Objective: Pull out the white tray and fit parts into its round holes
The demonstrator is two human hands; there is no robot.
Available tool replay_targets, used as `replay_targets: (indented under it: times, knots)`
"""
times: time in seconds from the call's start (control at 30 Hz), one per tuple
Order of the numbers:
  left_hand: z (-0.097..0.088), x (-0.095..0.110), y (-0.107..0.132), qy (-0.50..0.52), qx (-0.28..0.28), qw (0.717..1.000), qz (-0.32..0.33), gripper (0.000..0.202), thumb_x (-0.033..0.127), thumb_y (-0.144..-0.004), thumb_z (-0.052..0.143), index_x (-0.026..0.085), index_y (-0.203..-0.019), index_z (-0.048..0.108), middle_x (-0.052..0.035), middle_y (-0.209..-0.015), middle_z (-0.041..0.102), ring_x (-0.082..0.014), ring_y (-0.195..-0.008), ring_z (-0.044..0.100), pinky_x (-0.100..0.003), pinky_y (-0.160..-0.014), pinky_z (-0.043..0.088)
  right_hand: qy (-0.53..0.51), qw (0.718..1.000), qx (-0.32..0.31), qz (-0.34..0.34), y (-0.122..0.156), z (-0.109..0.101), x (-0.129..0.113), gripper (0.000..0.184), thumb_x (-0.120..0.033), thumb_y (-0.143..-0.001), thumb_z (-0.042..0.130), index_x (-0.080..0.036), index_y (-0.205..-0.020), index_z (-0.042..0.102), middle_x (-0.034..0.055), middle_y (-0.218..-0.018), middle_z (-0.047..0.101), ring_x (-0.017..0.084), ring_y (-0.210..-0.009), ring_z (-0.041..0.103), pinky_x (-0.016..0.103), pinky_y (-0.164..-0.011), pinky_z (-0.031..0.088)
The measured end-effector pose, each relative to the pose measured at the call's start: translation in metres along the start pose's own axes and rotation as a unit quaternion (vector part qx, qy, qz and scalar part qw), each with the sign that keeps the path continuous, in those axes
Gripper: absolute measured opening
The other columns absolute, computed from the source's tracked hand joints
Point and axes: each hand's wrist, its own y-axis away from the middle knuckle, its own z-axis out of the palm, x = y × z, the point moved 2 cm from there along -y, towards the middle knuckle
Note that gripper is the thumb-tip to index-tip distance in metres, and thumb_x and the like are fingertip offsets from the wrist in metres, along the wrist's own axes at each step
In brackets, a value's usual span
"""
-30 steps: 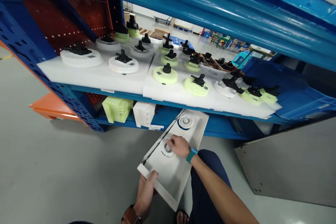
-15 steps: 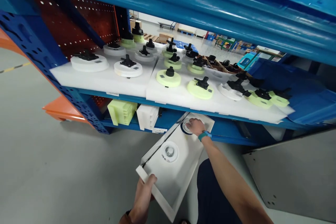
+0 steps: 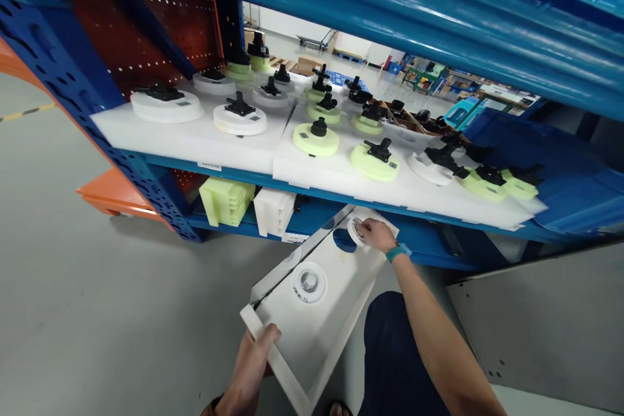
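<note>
A long white tray (image 3: 316, 328) with raised edges slants from the lower shelf toward me. My left hand (image 3: 253, 351) grips its near left rim, thumb on top. At the tray's far end my right hand (image 3: 377, 234) pinches a white ring-shaped disc (image 3: 355, 231), tilted beside a round hole (image 3: 344, 241) in the tray floor. Blue shows through that hole. Nearer to me, a second white disc (image 3: 309, 282) with a clear, faceted centre sits in the tray, with dark handwriting beside it.
White foam sheets (image 3: 234, 148) on the blue shelf carry several white and yellow-green discs with black fittings. Below are a yellow-green slotted block (image 3: 225, 201) and a white slotted block (image 3: 273, 211). A grey panel (image 3: 550, 312) stands at right, an orange base (image 3: 117, 195) at left.
My right hand has lifted the white disc out of the far hole and moved it right, uncovering the hole. The tray's near end, with my left hand, has shifted slightly left.
</note>
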Motion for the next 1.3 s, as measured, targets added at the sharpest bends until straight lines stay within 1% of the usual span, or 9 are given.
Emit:
replay_targets:
  times: [0.13, 0.33, 0.47, 0.57, 0.7, 0.87, 1.0, 1.13, 1.3]
  knots:
    - [-0.001, 0.003, 0.000, -0.002, 0.000, 1.000, 0.004, 0.064, 0.054, -0.061, 0.072, 0.021, -0.114, 0.059, -0.0011, -0.092, 0.066, -0.0264, -0.092, 0.067, -0.037, -0.073, 0.060, -0.012, 1.000, 0.005, 0.000, 0.003, 0.000, -0.003, 0.033, -0.036, -0.119, 0.059, -0.008, -0.121, 0.077, 0.0145, -0.122, 0.080, 0.027, -0.117, 0.073, 0.031, -0.083, 0.042]
    - [-0.006, 0.015, 0.012, -0.024, -0.014, 1.000, -0.008, 0.075, 0.058, -0.060, 0.066, 0.019, -0.125, 0.058, -0.0030, -0.101, 0.066, -0.0282, -0.098, 0.066, -0.040, -0.079, 0.060, -0.007, 0.999, -0.024, -0.019, 0.003, 0.012, -0.020, 0.030, -0.037, -0.115, 0.066, -0.010, -0.113, 0.079, 0.0131, -0.118, 0.082, 0.026, -0.111, 0.073, 0.032, -0.081, 0.042]
    - [-0.012, 0.020, 0.025, -0.045, 0.048, 0.998, 0.003, 0.060, 0.062, -0.063, 0.061, 0.021, -0.108, 0.055, 0.0003, -0.089, 0.055, -0.0232, -0.087, 0.057, -0.038, -0.074, 0.053, 0.004, 0.998, -0.051, -0.032, 0.002, 0.024, -0.034, 0.030, -0.038, -0.115, 0.067, -0.010, -0.110, 0.078, 0.0150, -0.119, 0.082, 0.028, -0.115, 0.073, 0.033, -0.085, 0.041]
    - [-0.017, 0.020, 0.027, -0.060, 0.065, 0.996, -0.017, 0.050, 0.061, -0.060, 0.060, 0.025, -0.092, 0.046, 0.0048, -0.078, 0.043, -0.0185, -0.077, 0.047, -0.035, -0.072, 0.043, 0.014, 0.998, -0.057, -0.034, 0.002, 0.033, -0.041, 0.031, -0.040, -0.114, 0.067, -0.011, -0.111, 0.077, 0.0174, -0.122, 0.080, 0.030, -0.116, 0.072, 0.034, -0.084, 0.039]
    - [-0.025, 0.016, 0.022, -0.061, 0.079, 0.995, -0.028, 0.048, 0.060, -0.057, 0.061, 0.027, -0.084, 0.039, 0.0063, -0.073, 0.037, -0.0162, -0.073, 0.040, -0.033, -0.071, 0.034, 0.020, 0.996, -0.079, -0.045, 0.004, 0.042, -0.043, 0.026, -0.037, -0.112, 0.068, -0.012, -0.110, 0.074, 0.0146, -0.115, 0.080, 0.027, -0.109, 0.072, 0.033, -0.078, 0.037]
    - [-0.029, 0.012, 0.017, -0.055, 0.071, 0.996, -0.012, 0.047, 0.058, -0.062, 0.063, 0.026, -0.093, 0.046, 0.0049, -0.077, 0.040, -0.0190, -0.077, 0.042, -0.034, -0.071, 0.035, 0.040, 0.992, -0.094, -0.069, 0.010, 0.043, -0.041, 0.036, -0.041, -0.113, 0.067, -0.009, -0.130, 0.067, 0.0159, -0.130, 0.074, 0.027, -0.111, 0.070, 0.035, -0.080, 0.040]
    - [-0.031, 0.013, 0.019, -0.064, 0.071, 0.995, -0.015, 0.046, 0.058, -0.061, 0.064, 0.027, -0.087, 0.042, 0.0054, -0.077, 0.036, -0.0183, -0.076, 0.041, -0.034, -0.071, 0.037, 0.078, 0.985, -0.097, -0.116, 0.015, 0.041, -0.046, 0.057, -0.045, -0.109, 0.072, -0.008, -0.150, 0.058, 0.0197, -0.150, 0.062, 0.036, -0.137, 0.061, 0.038, -0.101, 0.046]
    - [-0.034, 0.015, 0.021, -0.062, 0.070, 0.995, -0.019, 0.045, 0.058, -0.062, 0.066, 0.027, -0.086, 0.043, 0.0049, -0.077, 0.041, -0.0189, -0.076, 0.043, -0.034, -0.070, 0.037, 0.107, 0.978, -0.109, -0.140, 0.018, 0.039, -0.053, 0.055, -0.037, -0.108, 0.069, -0.010, -0.154, 0.059, 0.0184, -0.154, 0.057, 0.038, -0.142, 0.057, 0.042, -0.109, 0.049]
    - [-0.038, 0.014, 0.020, -0.067, 0.063, 0.996, -0.007, 0.049, 0.062, -0.067, 0.060, 0.025, -0.098, 0.051, 0.0029, -0.087, 0.046, -0.0219, -0.085, 0.047, -0.037, -0.075, 0.042, 0.147, 0.966, -0.134, -0.162, 0.017, 0.038, -0.056, 0.067, -0.032, -0.102, 0.076, -0.011, -0.162, 0.057, 0.0172, -0.158, 0.058, 0.041, -0.145, 0.052, 0.049, -0.116, 0.048]
